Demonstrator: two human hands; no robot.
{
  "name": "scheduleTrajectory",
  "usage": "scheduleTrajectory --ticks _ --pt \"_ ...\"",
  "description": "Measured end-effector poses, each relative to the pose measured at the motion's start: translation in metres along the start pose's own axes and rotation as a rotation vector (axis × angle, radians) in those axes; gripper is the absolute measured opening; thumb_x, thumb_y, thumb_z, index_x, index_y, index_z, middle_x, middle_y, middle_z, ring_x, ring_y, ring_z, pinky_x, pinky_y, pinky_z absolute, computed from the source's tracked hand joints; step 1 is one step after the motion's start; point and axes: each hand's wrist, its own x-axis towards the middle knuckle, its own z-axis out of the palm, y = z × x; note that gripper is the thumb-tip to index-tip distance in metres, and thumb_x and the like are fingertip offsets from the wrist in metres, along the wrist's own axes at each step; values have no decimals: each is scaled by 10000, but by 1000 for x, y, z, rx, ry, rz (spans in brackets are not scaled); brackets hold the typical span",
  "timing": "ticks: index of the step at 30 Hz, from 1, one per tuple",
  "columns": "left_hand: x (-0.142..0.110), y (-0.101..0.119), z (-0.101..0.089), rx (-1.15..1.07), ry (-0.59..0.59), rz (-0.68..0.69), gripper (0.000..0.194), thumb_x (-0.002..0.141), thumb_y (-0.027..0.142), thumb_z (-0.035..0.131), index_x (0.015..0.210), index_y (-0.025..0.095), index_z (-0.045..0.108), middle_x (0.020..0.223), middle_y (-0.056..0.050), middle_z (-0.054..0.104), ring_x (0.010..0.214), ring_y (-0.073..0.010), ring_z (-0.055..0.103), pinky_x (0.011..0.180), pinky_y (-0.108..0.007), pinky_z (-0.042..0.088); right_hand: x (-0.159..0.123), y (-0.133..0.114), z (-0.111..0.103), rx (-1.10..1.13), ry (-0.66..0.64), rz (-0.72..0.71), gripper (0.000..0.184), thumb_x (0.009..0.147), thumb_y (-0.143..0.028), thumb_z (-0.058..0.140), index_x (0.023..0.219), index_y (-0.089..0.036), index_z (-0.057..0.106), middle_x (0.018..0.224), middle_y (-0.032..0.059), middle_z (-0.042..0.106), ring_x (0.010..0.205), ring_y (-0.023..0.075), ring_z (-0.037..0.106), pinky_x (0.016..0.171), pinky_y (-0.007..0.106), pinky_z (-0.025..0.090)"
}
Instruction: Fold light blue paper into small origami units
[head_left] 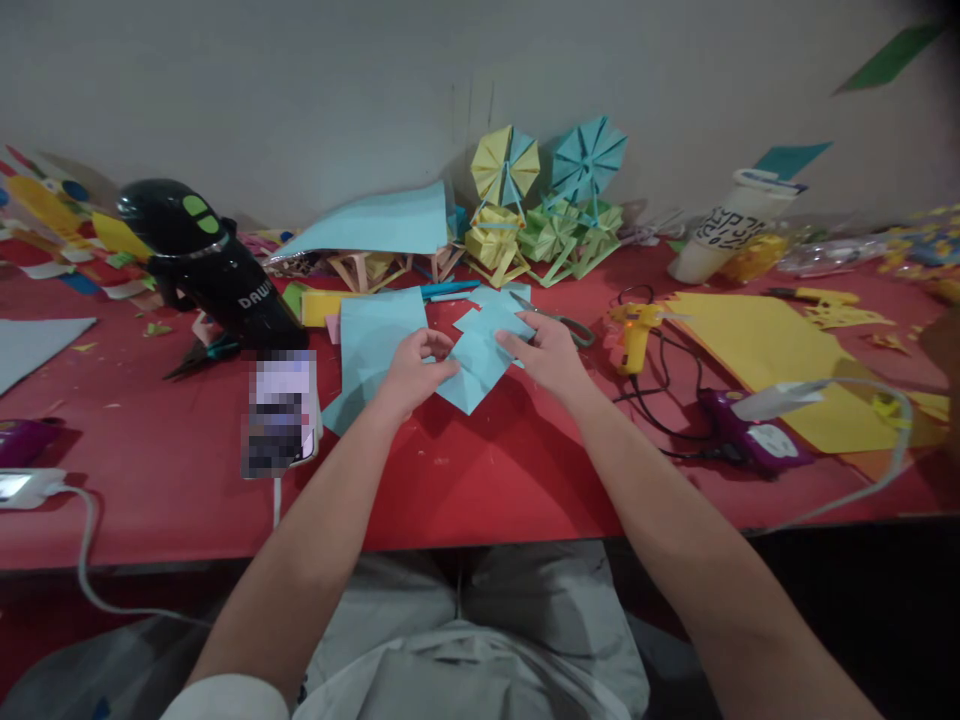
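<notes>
Fingers (438,343) of the left hand (409,375) are curled at the left edge of a creased light-blue paper piece (480,365); the edge is overlapped by the thumb, but whether it is clamped cannot be told. The right side of the piece is grasped by the right hand (553,352), with the thumb laid on its face. The piece is thus positioned between both hands, above the red table cover (487,490), with one corner directed toward the wearer.

Behind the left hand, a larger light-blue sheet (379,335) is laid flat. Scissors (576,332) are partly hidden behind the right hand — only part of the tool is exposed. Farther left, a phone (281,415) is connected to a white cable; a black container (217,270) is placed behind it. Farther right, a yellow glue gun (634,345) is located near a purple power strip (757,435) and yellow sheets (750,350). Along the wall, folded-paper wheels in yellow (506,165) and blue (589,160) are arranged side by side — a white cup (731,228) is set well to their right.
</notes>
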Motion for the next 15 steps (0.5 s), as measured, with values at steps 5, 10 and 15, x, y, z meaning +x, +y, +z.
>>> scheduleTrajectory --ticks 5,10,15 --pt "-4 4 1 14 -131 125 286 616 152 682 779 202 452 847 11 524 821 -133 517 696 -262 417 2 6 2 29 68 31 254 737 -402 686 821 -174 612 693 -6 545 598 113 428 573 280 368" --pt "-8 11 1 115 -242 172 197 711 204 651 895 194 581 948 -22 600 895 -153 552 834 -315 436 0 6 3 -76 63 -43 229 762 -361 682 885 -187 600 685 -11 541 612 123 441 588 283 358" --pt "-8 8 2 151 -225 127 252 730 220 654 977 174 633 1101 -82 641 1035 -199 572 872 -342 447 -5 4 6 -182 52 -81 134 842 -291 616 917 -224 527 613 -55 480 540 112 392 583 284 347"
